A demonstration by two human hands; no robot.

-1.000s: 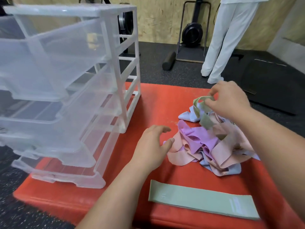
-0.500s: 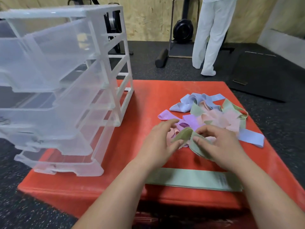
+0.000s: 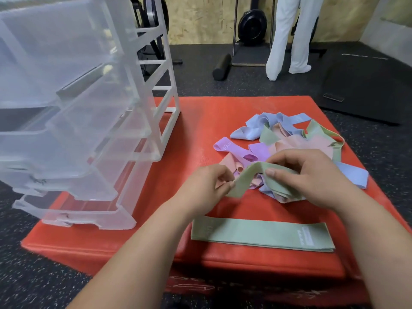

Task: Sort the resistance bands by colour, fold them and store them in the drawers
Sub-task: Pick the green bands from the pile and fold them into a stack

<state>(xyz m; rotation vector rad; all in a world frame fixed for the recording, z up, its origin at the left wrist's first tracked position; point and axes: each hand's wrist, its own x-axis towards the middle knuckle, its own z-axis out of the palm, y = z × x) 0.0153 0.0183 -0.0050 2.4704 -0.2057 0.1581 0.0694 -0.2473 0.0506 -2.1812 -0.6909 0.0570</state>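
Observation:
A green resistance band [image 3: 247, 178] arches between both hands above the red mat [image 3: 196, 121]. My left hand [image 3: 207, 186] pinches its left end; my right hand [image 3: 310, 177] grips its right part, thumb on top. Behind them lies a tangled pile of bands [image 3: 287, 139] in blue, purple, pink and green. Another green band [image 3: 260, 234] lies flat and straight near the mat's front edge. The clear plastic drawer unit [image 3: 78, 121] stands on the mat's left side with its drawers pulled out toward me.
A person in white trousers [image 3: 287, 39] stands at the back by exercise equipment [image 3: 252, 25]. A black foam roller [image 3: 221, 66] lies on the dark speckled floor. A black mat [image 3: 365, 85] lies at the right rear.
My right hand pulled a green band out of the far side of the pile and brought it toward me. My left hand came up and took its other end; the band now spreads between them.

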